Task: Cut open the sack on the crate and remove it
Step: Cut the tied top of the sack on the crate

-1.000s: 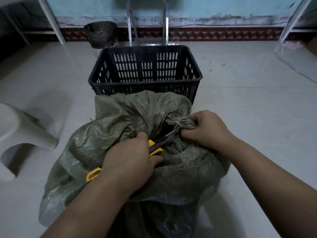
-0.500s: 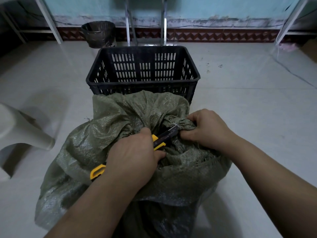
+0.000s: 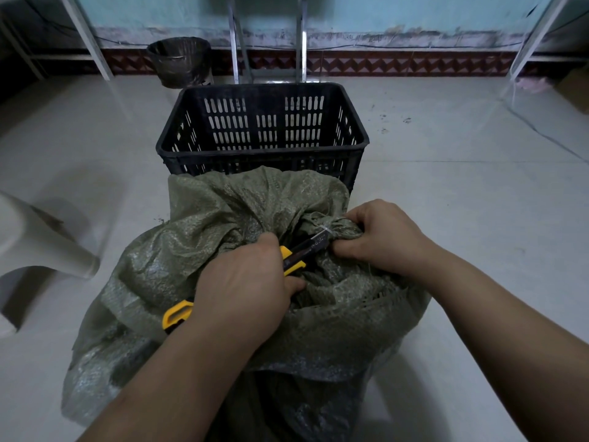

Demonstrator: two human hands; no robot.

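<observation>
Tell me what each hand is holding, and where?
The left hand holds the yellow knife by its grip; the right hand grips the sack at its tied neck.

The sack [image 3: 204, 269] is dull olive green, with a fine woven texture that glints pale where light strikes it. A thin white tie [image 3: 325, 230] rings its bunched neck. The utility knife [image 3: 291, 260] is yellow and black with a silvery-grey blade. The crate [image 3: 264, 151] is black, patterned with rows of slots. The floor [image 3: 462, 218] is pale grey-white tile and the wall [image 3: 382, 11] faded turquoise. The skirting band [image 3: 398, 63] is dark red with repeating triangles. The bin [image 3: 180, 62] is dark grey and the stool [image 3: 41, 247] off-white.
</observation>
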